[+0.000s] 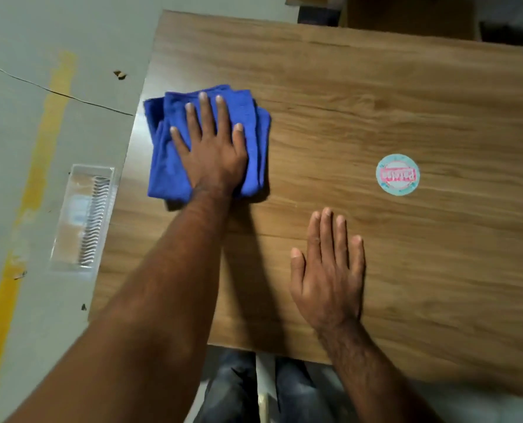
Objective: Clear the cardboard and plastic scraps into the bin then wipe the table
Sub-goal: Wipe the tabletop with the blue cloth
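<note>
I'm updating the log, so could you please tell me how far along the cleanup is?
Clearing looks done: no scraps show on the table. Wiping is in hand: the left hand presses a blue cloth flat near the table's left edge, the right hand resting flat. Left: the surface around the round sticker.

desk [376, 96]: wood-grain laminate, smooth, faint sheen at its left edge
cloth [168, 166]: blue, soft napped fabric, matt, folded in layers
sticker [397, 174]: round, paper-like, flat, printed pale blue and pink
tray [83, 218]: clear plastic, glossy, ribbed inside
floor [25, 117]: grey, matt, cracked, with a worn yellow painted stripe
</note>
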`<state>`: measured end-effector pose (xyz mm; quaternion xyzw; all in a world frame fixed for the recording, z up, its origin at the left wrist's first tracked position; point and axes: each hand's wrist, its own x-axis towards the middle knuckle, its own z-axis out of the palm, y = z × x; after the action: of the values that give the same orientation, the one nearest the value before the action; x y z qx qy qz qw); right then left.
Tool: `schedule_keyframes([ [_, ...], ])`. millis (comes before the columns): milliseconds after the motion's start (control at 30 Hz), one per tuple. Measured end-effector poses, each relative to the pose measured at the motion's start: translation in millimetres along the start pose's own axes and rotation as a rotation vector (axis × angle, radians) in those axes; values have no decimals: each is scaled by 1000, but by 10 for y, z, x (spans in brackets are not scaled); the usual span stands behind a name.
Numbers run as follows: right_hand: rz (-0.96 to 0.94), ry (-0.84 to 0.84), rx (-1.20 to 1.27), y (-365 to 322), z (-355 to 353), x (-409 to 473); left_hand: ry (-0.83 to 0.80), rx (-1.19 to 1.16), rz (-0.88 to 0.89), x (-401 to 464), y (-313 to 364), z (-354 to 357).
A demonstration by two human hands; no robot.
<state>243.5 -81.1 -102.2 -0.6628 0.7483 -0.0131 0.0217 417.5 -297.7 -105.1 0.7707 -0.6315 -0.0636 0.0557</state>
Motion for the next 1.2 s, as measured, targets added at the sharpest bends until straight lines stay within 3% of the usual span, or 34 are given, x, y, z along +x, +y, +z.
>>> schedule_keyframes([
  [167, 84, 54, 44, -64, -125, 192, -146, -20, 252, -395, 412, 12],
  [333, 39, 67, 67, -104, -87, 1451, -156, -33, 368, -43, 279, -2],
  [467, 44, 58, 52, -194, -58, 2098, -121, 2, 395, 156, 277, 34],
  [800, 52, 146, -6, -215, 76, 2122, -134, 7, 322, 1079, 706, 35],
  [933, 60, 129, -19, -169, 79, 2108, -139, 67, 646, 858, 1059, 97],
  [1000, 70, 161, -16, -164, 72, 2093, -168, 70, 722, 931, 1123, 93],
  [1067, 66, 188, -9, -152, 98, 2098, -179, 48, 671, 1167, 1015, 76],
  [1200, 67, 177, 1, -174, 116, 2104, -144, -53, 151, 1568, 285, -43],
])
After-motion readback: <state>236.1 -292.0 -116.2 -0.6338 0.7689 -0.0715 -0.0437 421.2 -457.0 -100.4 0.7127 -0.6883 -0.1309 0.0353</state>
